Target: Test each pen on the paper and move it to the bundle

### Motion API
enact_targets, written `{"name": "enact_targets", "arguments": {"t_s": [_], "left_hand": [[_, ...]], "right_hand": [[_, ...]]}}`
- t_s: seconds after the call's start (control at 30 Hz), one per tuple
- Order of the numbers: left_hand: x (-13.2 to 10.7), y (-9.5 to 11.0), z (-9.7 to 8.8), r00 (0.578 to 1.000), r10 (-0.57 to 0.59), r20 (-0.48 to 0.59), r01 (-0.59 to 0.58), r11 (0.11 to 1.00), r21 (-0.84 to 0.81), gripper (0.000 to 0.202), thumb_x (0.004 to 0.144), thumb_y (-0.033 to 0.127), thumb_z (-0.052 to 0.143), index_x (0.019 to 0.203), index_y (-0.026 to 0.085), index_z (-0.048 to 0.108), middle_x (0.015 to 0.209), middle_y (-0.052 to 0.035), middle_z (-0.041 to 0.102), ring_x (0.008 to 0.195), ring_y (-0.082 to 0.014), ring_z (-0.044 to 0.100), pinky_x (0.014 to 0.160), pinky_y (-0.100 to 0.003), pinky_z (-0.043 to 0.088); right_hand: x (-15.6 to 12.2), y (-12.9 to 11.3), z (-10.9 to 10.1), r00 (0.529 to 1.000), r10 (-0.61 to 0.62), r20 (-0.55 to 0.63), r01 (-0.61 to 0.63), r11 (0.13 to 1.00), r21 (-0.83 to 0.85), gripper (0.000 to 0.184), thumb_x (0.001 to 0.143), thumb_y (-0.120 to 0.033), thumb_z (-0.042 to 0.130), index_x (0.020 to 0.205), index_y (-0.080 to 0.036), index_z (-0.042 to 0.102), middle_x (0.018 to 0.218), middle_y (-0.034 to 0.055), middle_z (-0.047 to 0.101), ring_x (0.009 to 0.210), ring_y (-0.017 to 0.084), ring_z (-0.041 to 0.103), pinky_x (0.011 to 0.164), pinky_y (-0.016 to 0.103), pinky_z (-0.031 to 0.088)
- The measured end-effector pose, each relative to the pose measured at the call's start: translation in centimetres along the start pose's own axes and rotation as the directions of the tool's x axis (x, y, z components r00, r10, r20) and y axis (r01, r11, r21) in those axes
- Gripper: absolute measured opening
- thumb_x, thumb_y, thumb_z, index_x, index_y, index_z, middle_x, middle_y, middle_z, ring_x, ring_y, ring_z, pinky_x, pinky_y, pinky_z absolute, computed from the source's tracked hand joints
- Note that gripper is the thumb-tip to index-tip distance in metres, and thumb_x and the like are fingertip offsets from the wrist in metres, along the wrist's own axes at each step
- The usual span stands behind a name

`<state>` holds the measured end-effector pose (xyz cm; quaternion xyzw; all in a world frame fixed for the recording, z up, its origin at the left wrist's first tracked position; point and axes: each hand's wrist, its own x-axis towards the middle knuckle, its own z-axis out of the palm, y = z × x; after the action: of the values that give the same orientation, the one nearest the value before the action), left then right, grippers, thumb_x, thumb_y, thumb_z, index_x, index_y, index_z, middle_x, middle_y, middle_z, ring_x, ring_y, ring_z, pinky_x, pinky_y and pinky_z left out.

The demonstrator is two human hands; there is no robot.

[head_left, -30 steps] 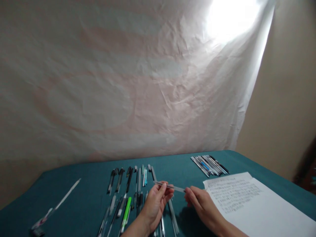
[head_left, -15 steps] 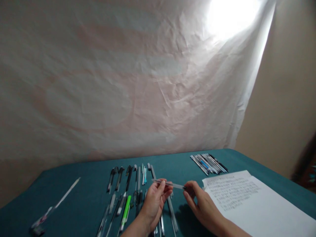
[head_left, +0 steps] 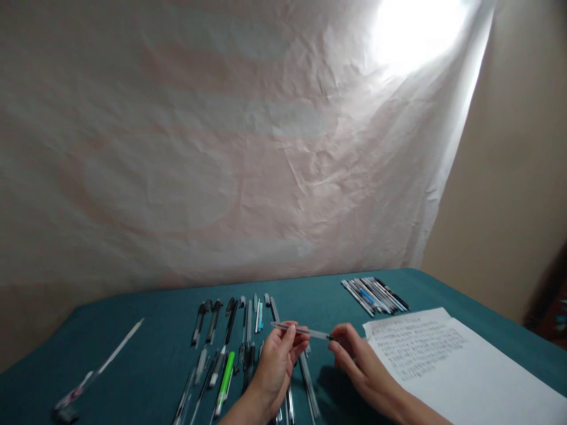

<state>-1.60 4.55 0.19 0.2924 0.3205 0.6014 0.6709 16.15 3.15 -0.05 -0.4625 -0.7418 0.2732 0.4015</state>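
Note:
A slim clear pen (head_left: 317, 334) is held almost level above the table. My left hand (head_left: 275, 367) is closed round its left part, thumb on top. At the pen's dark right end, my right hand (head_left: 364, 361) has thumb and forefinger pinched together. Whether those fingertips grip a separate small part there is too small to tell. Beneath my left hand lie several clear pens, among them a long clear one (head_left: 310, 386), partly covered by the hand and forearm. A bright green pen (head_left: 225, 382) lies just left of my left forearm.
Dark pens and caps (head_left: 214, 319) lie in rows behind and left. A bundle of thin pens or refills (head_left: 374, 295) sits at the back right. Handwritten paper (head_left: 478, 372) lies on the right. A white stick-like thing (head_left: 119, 347) rests at the far left on the green tablecloth (head_left: 146, 378).
Both hands and the pen stay in nearly the same place. The right fingers have shifted very slightly at the pen's dark end.

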Motion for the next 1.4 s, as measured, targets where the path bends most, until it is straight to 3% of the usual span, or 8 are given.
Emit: {"name": "enact_targets", "arguments": {"t_s": [0.27,0.43,0.63,0.83,1.0,1.2,1.33,1.4], "left_hand": [[0.01,-0.01,0.07,0.999,-0.010,0.041,0.009,1.000,0.026,0.011,0.080,0.017,0.059,0.088,0.012,0.055,0.086,-0.0092,0.065,0.074,-0.0135,0.063,0.071,-0.025,0.051],[0.01,-0.10,0.07,1.000,-0.003,0.007,0.003,1.000,0.023,0.010,0.079,0.016,0.059,0.088,0.012,0.055,0.085,-0.0091,0.065,0.073,-0.0135,0.063,0.070,-0.024,0.052],[-0.16,-0.06,0.31,0.999,-0.013,0.049,0.010,0.998,0.068,0.011,0.080,0.016,0.058,0.089,0.012,0.055,0.086,-0.0090,0.065,0.075,-0.0139,0.063,0.072,-0.025,0.051],[0.13,-0.20,0.65,1.000,0.004,0.005,-0.004,0.994,0.106,0.008,0.084,0.010,0.049,0.090,0.012,0.054,0.089,-0.0088,0.065,0.075,-0.0112,0.062,0.074,-0.023,0.051],[0.19,-0.47,0.80,0.999,-0.008,0.037,0.002,0.989,0.145,0.009,0.084,0.011,0.049,0.092,0.011,0.054,0.091,-0.0098,0.064,0.078,-0.0123,0.062,0.076,-0.024,0.051],[0.42,-0.64,0.75,1.000,0.002,0.020,-0.005,0.991,0.137,0.010,0.086,0.010,0.046,0.092,0.011,0.054,0.092,-0.0111,0.064,0.077,-0.0119,0.062,0.075,-0.024,0.052],[0.33,-0.62,0.80,0.999,-0.006,0.035,0.001,0.991,0.135,0.010,0.085,0.010,0.048,0.091,0.011,0.055,0.091,-0.0103,0.064,0.078,-0.0123,0.062,0.075,-0.024,0.052],[0.21,-0.61,0.84,1.000,-0.004,0.022,0.001,0.992,0.123,0.009,0.085,0.011,0.048,0.090,0.010,0.056,0.090,-0.0102,0.064,0.078,-0.0119,0.062,0.074,-0.024,0.052]], "right_hand": [[0.12,0.19,-0.05,0.999,-0.029,0.015,0.030,0.996,-0.084,0.040,0.092,-0.039,0.026,0.066,-0.019,0.050,0.059,-0.0006,0.054,0.056,0.012,0.052,0.056,0.024,0.039],[0.08,-0.06,-0.13,0.998,-0.035,-0.043,0.033,0.999,-0.043,0.024,0.089,-0.039,0.035,0.087,-0.020,0.049,0.070,-0.0001,0.057,0.060,0.013,0.052,0.055,0.023,0.040],[0.22,0.20,-0.20,0.999,-0.030,-0.033,0.027,0.996,-0.086,0.041,0.092,-0.039,0.026,0.066,-0.018,0.051,0.060,-0.0004,0.053,0.058,0.012,0.051,0.057,0.023,0.039],[0.21,0.13,-0.60,0.996,-0.049,-0.072,0.044,0.997,-0.061,0.028,0.090,-0.040,0.034,0.083,-0.018,0.050,0.066,-0.0013,0.056,0.060,0.011,0.051,0.058,0.021,0.038],[0.35,0.28,-0.88,0.998,-0.036,-0.048,0.030,0.994,-0.109,0.042,0.093,-0.037,0.025,0.065,-0.018,0.051,0.060,-0.0011,0.054,0.058,0.010,0.050,0.059,0.021,0.037],[0.30,0.23,-1.00,0.996,-0.059,-0.060,0.052,0.993,-0.103,0.028,0.091,-0.038,0.034,0.079,-0.018,0.051,0.067,-0.0011,0.056,0.062,0.011,0.052,0.060,0.021,0.038],[0.41,0.63,-0.81,0.999,-0.030,0.012,0.030,0.999,-0.032,0.043,0.093,-0.038,0.024,0.064,-0.018,0.049,0.056,-0.0021,0.052,0.055,0.010,0.051,0.058,0.020,0.038],[0.43,0.68,-0.79,1.000,-0.009,0.018,0.008,1.000,0.017,0.041,0.093,-0.039,0.025,0.068,-0.018,0.049,0.057,-0.0025,0.052,0.053,0.009,0.051,0.056,0.020,0.038]]}}
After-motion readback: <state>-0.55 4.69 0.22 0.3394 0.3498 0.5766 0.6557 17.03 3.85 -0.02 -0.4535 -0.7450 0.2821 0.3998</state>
